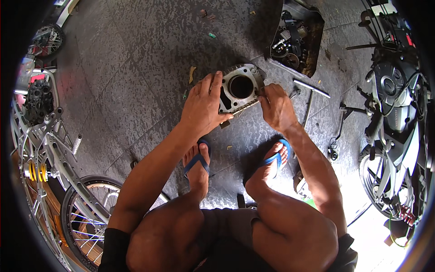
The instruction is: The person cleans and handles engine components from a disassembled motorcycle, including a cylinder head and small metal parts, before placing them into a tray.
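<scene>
Clamping the engine cylinder (240,100) at its left side, spread the left hand (203,103) with fingers along the flank and thumb on the near edge; angled that forearm from lower left. Located the cylinder between both hands, ahead of the blue sandals (197,159). Curled the right hand (277,105) at the right edge; could not tell its closure; slanted that forearm from lower right.

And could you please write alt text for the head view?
The left hand grasps a metal engine block, with the right hand at its right edge. A tray of parts lies on the grey floor beyond; a motorcycle stands far right.
</scene>
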Demonstrator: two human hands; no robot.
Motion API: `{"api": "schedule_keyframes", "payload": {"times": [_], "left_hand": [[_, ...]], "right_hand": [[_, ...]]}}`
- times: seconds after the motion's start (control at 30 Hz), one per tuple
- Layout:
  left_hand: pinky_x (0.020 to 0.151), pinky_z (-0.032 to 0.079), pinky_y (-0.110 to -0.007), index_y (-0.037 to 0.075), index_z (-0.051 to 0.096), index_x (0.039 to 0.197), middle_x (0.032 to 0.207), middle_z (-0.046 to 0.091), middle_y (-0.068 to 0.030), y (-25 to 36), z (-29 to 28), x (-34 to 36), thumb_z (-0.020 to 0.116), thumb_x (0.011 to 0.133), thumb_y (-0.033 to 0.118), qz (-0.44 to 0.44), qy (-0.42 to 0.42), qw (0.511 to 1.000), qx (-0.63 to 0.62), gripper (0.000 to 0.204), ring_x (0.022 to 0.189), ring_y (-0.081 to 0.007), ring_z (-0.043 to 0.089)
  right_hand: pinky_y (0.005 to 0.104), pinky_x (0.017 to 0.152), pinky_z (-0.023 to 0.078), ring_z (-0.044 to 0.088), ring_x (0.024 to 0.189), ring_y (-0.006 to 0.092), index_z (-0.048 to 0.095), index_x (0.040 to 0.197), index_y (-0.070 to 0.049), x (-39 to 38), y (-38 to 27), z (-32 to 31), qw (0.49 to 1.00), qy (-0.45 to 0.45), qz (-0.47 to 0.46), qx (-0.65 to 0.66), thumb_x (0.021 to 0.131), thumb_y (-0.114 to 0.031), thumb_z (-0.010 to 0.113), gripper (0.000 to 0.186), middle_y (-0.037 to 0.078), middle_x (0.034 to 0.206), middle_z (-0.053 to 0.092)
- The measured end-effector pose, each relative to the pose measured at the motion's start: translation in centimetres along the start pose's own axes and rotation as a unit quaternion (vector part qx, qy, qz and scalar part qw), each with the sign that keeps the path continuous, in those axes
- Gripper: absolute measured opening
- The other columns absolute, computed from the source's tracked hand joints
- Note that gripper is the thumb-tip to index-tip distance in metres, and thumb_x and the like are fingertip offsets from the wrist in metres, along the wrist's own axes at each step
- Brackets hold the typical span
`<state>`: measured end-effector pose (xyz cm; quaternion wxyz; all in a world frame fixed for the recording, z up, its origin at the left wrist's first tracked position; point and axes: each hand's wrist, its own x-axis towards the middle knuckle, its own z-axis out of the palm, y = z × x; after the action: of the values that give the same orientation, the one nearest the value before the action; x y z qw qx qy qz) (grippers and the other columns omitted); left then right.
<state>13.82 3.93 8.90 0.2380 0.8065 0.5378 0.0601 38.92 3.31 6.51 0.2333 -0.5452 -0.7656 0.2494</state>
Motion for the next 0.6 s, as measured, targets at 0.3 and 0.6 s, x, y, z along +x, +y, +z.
{"api": "schedule_keyframes", "payload": {"times": [0.3,0.6], "left_hand": [[0.114,0.044,-0.051,-0.001,0.025,0.158,0.149,0.042,-0.0261,-0.1,0.1,-0.1,0.095,0.067,0.037,-0.002,-0.001,1.0,0.01,0.12,0.136,-0.0464,0.048],[0.115,0.043,-0.051,0.0,0.026,0.158,0.15,0.041,-0.0259,-0.2,0.1,-0.1,0.095,0.067,0.036,-0.003,-0.002,1.0,0.004,0.12,0.137,-0.046,0.047]], "right_hand": [[0.0507,0.081,0.048,0.059,0.088,0.0438,0.061,0.094,0.003,1.5,0.4,-0.4,1.0,0.016,-0.026,-0.002,0.089,-0.003,0.064,0.008,0.023,0.09,0.061],[0.0508,0.079,0.048,0.06,0.089,0.0447,0.061,0.095,0.003,0.4,0.2,0.0,1.0,-0.007,0.012,0.023,0.09,-0.004,0.063,0.008,0.023,0.09,0.06]]}}
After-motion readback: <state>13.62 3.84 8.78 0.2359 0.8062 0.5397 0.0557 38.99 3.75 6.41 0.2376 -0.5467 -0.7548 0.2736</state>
